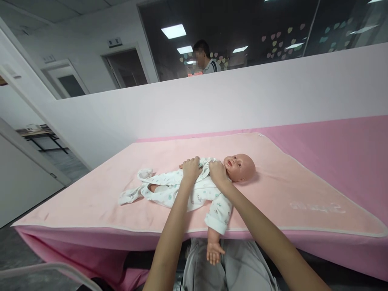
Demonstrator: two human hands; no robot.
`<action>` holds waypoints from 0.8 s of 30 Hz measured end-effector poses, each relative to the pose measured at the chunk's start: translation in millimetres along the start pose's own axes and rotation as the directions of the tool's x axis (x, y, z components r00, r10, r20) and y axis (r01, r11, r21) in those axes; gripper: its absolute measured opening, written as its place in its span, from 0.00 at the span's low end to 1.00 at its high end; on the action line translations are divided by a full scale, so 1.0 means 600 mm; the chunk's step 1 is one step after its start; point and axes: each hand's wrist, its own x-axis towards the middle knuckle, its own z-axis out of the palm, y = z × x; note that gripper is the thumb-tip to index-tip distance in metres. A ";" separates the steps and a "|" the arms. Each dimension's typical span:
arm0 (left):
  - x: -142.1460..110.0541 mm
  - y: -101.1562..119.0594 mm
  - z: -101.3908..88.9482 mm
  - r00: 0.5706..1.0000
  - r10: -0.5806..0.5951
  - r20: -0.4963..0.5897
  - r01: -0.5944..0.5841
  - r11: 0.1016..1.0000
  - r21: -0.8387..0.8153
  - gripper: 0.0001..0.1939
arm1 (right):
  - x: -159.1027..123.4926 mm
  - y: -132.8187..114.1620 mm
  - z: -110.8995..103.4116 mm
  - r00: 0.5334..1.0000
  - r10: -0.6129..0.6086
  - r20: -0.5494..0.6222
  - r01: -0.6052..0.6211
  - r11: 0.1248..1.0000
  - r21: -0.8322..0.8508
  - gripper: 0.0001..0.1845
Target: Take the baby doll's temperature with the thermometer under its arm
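Observation:
A baby doll (241,167) lies on its back with its bald head to the right, dressed in a white patterned sleepsuit (201,194). Its near arm hangs over the front edge, palm showing, and the suit's leg ends trail to the left. My left hand (191,169) is closed on the suit's cloth at the doll's chest. Close to the doll's chin, my right hand (217,173) grips the cloth near the neckline. Both sets of fingertips are partly hidden. An opening in the near leg of the suit shows a bit of the doll's leg.
Under the doll is a peach mat (291,186) with a pale border, laid over a pink cover (333,149). A low white wall (194,109) stands behind. Beyond the glass, a person (209,60) is visible. A curved pale rail (51,266) is at lower left.

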 end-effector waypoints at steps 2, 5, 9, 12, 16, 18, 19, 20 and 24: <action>-0.009 -0.001 -0.002 0.999 0.037 -0.018 -0.038 0.998 -0.042 0.23 | -0.001 -0.005 0.001 1.000 -0.012 0.000 0.012 1.000 -0.009 0.11; -0.017 -0.002 -0.010 0.995 0.099 0.009 -0.098 0.991 -0.092 0.23 | -0.004 -0.009 -0.002 0.999 -0.041 -0.004 0.041 0.999 -0.016 0.14; -0.020 -0.003 -0.014 0.995 0.097 0.033 -0.092 0.987 -0.128 0.30 | -0.007 0.025 -0.026 0.997 -0.072 -0.038 0.072 0.997 -0.025 0.11; -0.018 -0.003 -0.011 0.995 0.096 0.038 -0.090 0.986 -0.139 0.33 | -0.002 0.089 -0.050 0.991 0.005 -0.137 -0.006 1.000 -0.001 0.15; -0.017 -0.004 -0.012 0.993 0.109 0.046 -0.102 0.984 -0.143 0.35 | 0.016 0.186 -0.056 0.992 0.120 0.048 -0.129 0.927 0.353 0.22; -0.018 -0.005 -0.013 0.992 0.115 0.049 -0.107 0.983 -0.149 0.35 | 0.024 0.222 -0.043 0.989 0.106 0.103 -0.147 0.802 0.580 0.22; -0.018 -0.005 -0.014 0.992 0.118 0.048 -0.110 0.982 -0.151 0.35 | 0.027 0.235 -0.034 0.988 0.110 0.109 -0.155 0.710 0.687 0.21; -0.019 -0.006 -0.015 0.992 0.121 0.045 -0.113 0.982 -0.153 0.35 | 0.028 0.245 -0.025 0.986 0.120 0.117 -0.166 0.599 0.783 0.20; -0.021 -0.007 -0.015 0.991 0.134 0.018 -0.129 0.979 -0.160 0.34 | 0.017 0.260 0.003 0.965 0.161 0.206 -0.227 0.132 0.965 0.19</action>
